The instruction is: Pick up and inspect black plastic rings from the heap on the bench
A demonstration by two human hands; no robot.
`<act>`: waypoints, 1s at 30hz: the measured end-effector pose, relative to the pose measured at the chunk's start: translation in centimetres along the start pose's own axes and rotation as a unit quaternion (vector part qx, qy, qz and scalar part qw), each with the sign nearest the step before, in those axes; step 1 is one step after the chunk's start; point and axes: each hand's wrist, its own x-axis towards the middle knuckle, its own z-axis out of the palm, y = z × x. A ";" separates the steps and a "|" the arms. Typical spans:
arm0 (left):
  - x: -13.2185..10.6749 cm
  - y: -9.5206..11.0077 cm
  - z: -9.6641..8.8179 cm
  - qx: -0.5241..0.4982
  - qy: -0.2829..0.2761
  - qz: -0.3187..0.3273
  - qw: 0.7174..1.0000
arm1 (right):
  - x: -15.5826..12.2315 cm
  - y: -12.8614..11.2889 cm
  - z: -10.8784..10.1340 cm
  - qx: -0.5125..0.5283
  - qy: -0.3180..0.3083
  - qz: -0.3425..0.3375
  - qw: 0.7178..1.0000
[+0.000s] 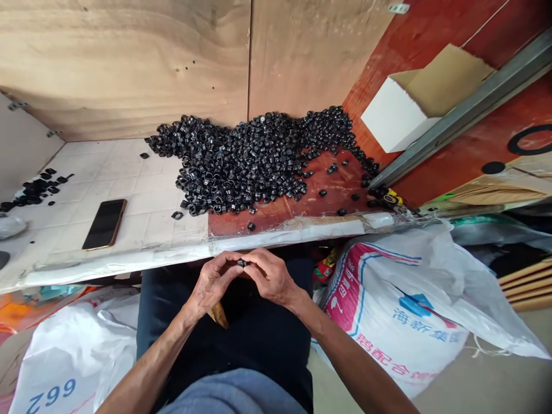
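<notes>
Tiled white, the workbench (146, 230) ran just beyond the person's hands. Below its front edge, the left hand (211, 282) and right hand (271, 276) met, fingertips pressed together and pinching a small black ring-shaped part (241, 263) above dark trousers (267, 345). Under the workbench, to the right, sat a white woven sack (388, 310) printed in pink and blue. On the workbench lay a dark-screened smartphone (104, 224) and, farther right, a broad heap of small black rings (241, 161). Past its far right corner stood a white cardboard box (401, 98).
</notes>
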 end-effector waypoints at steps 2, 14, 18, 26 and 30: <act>-0.2 0.1 0.2 -0.027 0.009 -0.017 0.999 | -0.1 -0.1 0.3 -0.002 0.000 0.023 1.000; -0.6 -0.1 -0.9 0.102 0.020 0.081 0.991 | -1.1 -0.8 2.2 0.193 0.023 0.230 0.954; -1.1 -1.8 -1.6 0.286 -0.029 0.276 0.917 | -2.0 -0.7 3.5 0.399 0.038 0.411 0.818; -2.3 -3.8 -3.1 0.390 -0.180 0.332 0.840 | -3.3 2.2 4.3 0.485 -0.074 0.655 0.575; -1.6 -3.8 -3.5 0.376 -0.235 0.352 0.824 | -3.2 2.7 4.6 0.470 -0.118 0.678 0.553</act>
